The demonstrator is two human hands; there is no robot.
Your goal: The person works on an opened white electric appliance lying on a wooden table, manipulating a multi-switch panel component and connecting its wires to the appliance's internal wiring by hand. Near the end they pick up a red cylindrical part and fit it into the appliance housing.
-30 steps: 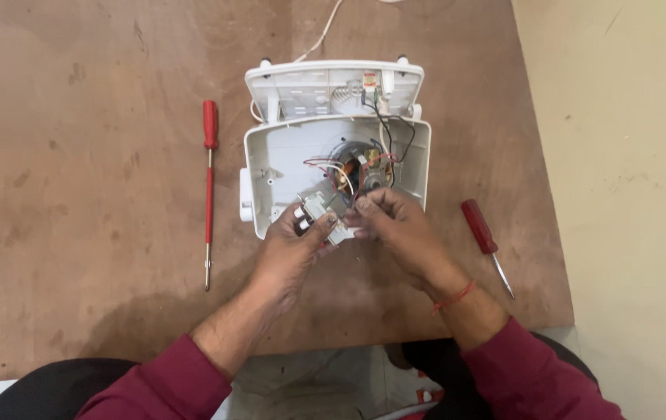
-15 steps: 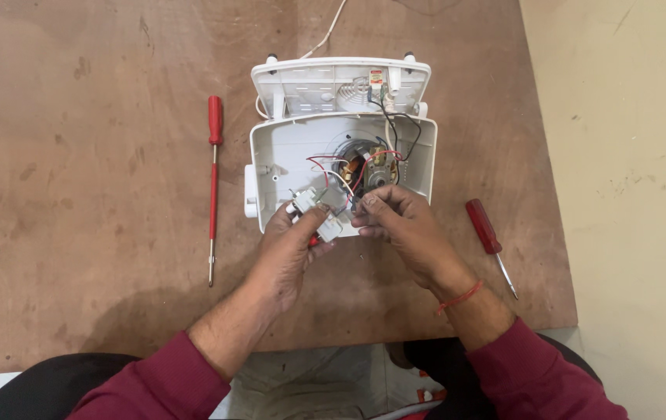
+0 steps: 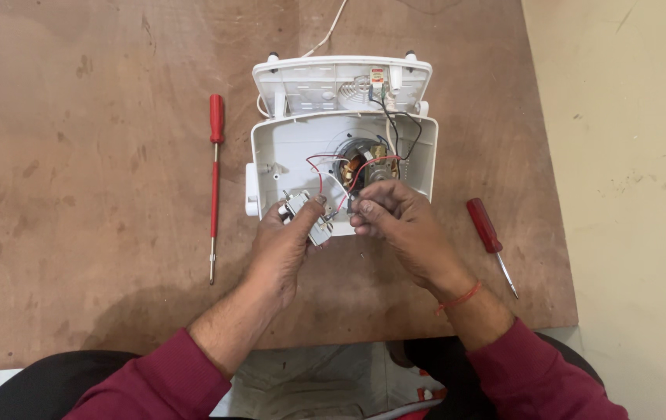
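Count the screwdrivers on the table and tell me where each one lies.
2. A long red-handled screwdriver lies left of the opened white appliance housing, pointing toward the person. A shorter red-handled screwdriver lies right of the right hand. None seems hidden, though the hands cover some table.

Small repair workbench, scuffed wooden table (image 3: 76, 155), two red screwdrivers (image 3: 215, 187), opened white appliance housing (image 3: 286, 148); bare wiring

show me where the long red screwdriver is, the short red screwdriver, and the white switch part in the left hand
long red screwdriver (image 3: 216, 118): head view, on its red handle.
short red screwdriver (image 3: 483, 224): head view, on its red handle.
white switch part (image 3: 302, 207): head view, on its top face above the left hand (image 3: 286, 247).
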